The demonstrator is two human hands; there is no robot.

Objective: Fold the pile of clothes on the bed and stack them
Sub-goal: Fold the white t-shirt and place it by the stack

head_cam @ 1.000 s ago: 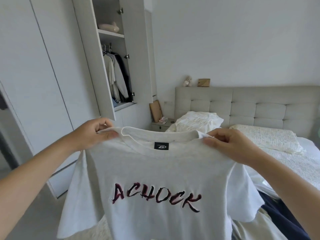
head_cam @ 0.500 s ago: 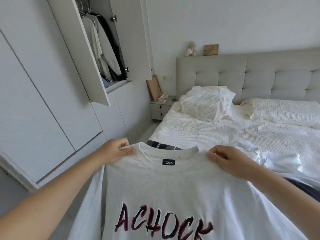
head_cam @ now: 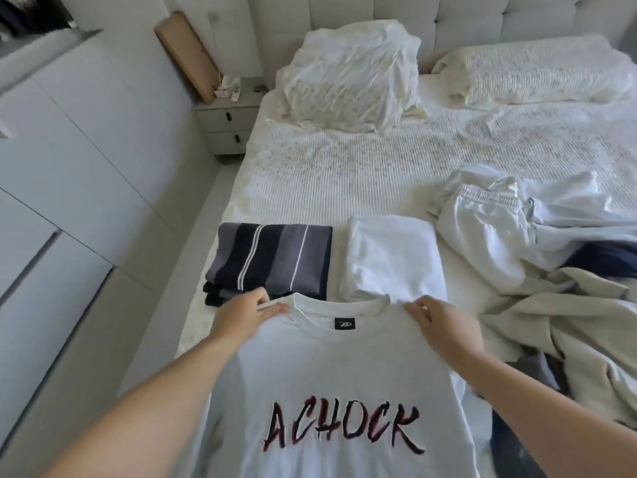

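A light grey T-shirt point(head_cam: 341, 370) with dark red lettering hangs spread in front of me, print side up. My left hand point(head_cam: 241, 315) pinches its left shoulder seam and my right hand point(head_cam: 444, 326) grips the right shoulder. Just beyond the collar lie a folded dark striped stack point(head_cam: 272, 260) and a folded white garment point(head_cam: 393, 257), side by side on the bed point(head_cam: 327, 174). At the right sprawls an unfolded pile of clothes point(head_cam: 537, 257) in white, beige and navy.
Two pillows point(head_cam: 351, 77) rest against the padded headboard at the far end. A bedside table point(head_cam: 227, 119) stands left of the bed, with a brown board leaning on the wall above it. White wardrobe doors point(head_cam: 69, 167) line the left side.
My view has tipped down from the wardrobe and wall onto the bed. Both hands have lowered the T-shirt toward the bed's near edge, keeping their hold on its shoulders.
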